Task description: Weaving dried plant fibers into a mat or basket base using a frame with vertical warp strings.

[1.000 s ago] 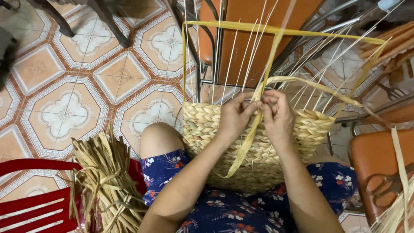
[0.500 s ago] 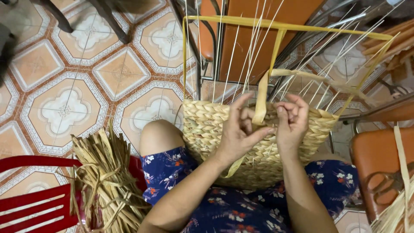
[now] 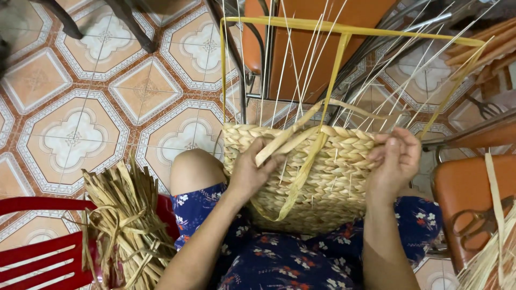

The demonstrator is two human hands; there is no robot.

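While a half-woven basket of pale braided straw point(image 3: 322, 177) rests on the lap of a person in a blue flowered garment, both bare hands work at its upper edge; the left hand point(image 3: 250, 172) lies against the basket's left side with its fingers curled round a flat tan straw strand point(image 3: 301, 172), which loops down across the front of the weave and rises again toward the rim; the right hand point(image 3: 395, 158) sits at the right of the rim, fingers bunched together, though what they pinch cannot be told. Thin pale upright stakes point(image 3: 301, 70) fan upward from the rim inside a yellow wire frame point(image 3: 344, 27); behind it stands an orange chair point(image 3: 317, 48) on a patterned tile floor point(image 3: 70, 123). A bundle of dried straw point(image 3: 126, 220) lies on a red plastic stool point(image 3: 37, 252) at the person's left; scissors point(image 3: 484, 220) rest on an orange seat point(image 3: 462, 188) to the right.
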